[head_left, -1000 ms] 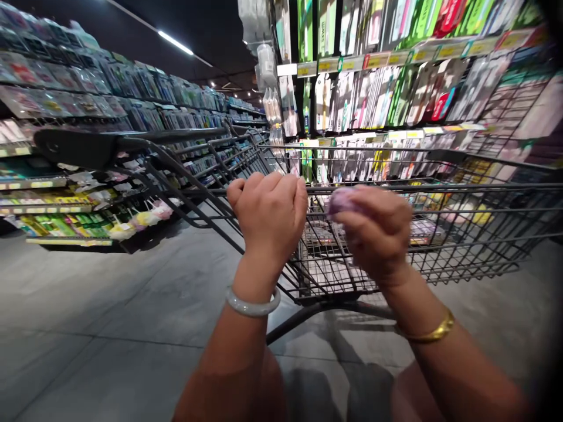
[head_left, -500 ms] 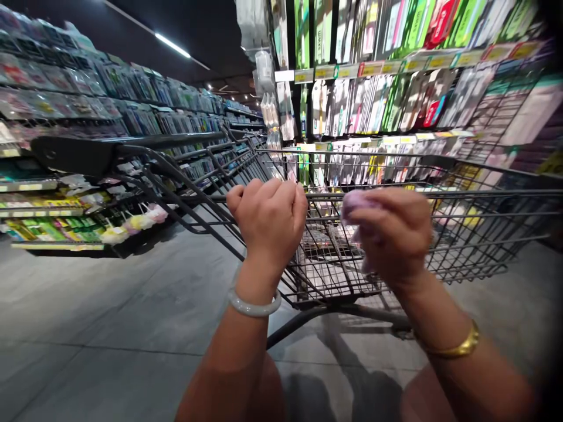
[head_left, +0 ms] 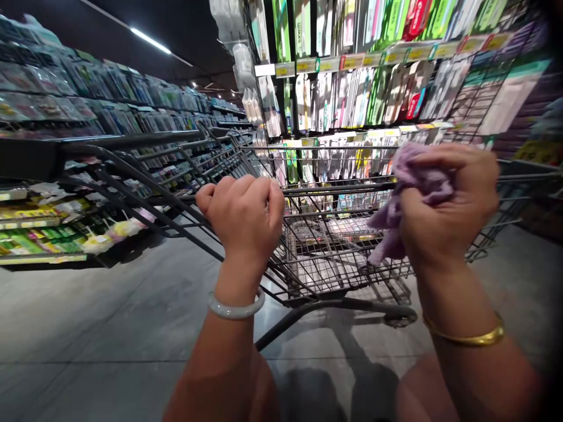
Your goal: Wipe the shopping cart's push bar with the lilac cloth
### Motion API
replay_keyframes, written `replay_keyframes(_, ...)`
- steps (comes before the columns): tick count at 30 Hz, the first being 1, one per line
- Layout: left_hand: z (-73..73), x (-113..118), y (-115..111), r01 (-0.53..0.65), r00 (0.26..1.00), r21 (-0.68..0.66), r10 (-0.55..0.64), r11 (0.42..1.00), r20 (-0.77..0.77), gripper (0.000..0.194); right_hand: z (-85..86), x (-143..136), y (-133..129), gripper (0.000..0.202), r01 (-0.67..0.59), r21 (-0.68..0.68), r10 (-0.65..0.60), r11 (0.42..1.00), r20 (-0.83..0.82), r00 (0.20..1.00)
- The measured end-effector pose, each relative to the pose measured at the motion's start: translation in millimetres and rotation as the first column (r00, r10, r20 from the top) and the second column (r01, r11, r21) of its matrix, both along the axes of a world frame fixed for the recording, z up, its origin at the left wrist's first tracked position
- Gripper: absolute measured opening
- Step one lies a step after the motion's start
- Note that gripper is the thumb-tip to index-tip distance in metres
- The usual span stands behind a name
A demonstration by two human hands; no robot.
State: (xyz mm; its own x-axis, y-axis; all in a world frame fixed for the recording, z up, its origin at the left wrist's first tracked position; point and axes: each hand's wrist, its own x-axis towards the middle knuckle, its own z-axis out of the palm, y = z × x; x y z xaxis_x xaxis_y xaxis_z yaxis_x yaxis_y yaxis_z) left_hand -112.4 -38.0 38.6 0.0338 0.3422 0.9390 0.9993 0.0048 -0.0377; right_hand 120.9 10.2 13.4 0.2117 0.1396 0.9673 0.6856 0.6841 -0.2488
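A dark metal shopping cart (head_left: 338, 190) stands sideways in front of me, its wire basket open to view. My left hand (head_left: 244, 214), with a pale bangle on the wrist, is closed around the cart's side rail. My right hand (head_left: 453, 205), with a gold bangle, grips a crumpled purple cloth (head_left: 413, 176). Two loose ends of the cloth hang down to the left, in front of the basket. Whether the cloth touches the rail behind it I cannot tell.
A display rack (head_left: 329, 63) of packaged toothbrushes rises beyond the cart. Shelves (head_left: 109, 94) full of hanging packets line the left side. The cart's handle (head_left: 26, 158) reaches out at the left. Below lies a grey floor (head_left: 109, 328).
My right hand has moved right and up with the purple cloth, which now shows more fully. The left hand keeps its hold on the rail. The whole view has shifted slightly.
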Motion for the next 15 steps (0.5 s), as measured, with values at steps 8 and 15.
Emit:
replay_keyframes(8,-0.4,1.8,-0.2,-0.019,1.0,-0.018,0.019,1.0,0.018,0.039,-27.3,-45.3,-7.4,0.045,-0.119,0.049,0.096,0.992,0.336,0.937)
replay_keyframes(15,-0.9,1.7,-1.3,-0.018,1.0,-0.033,0.018,0.999,0.019,0.038,-8.9,-15.2,1.4,0.035,-0.111,0.111,0.098,0.988,0.12,0.988)
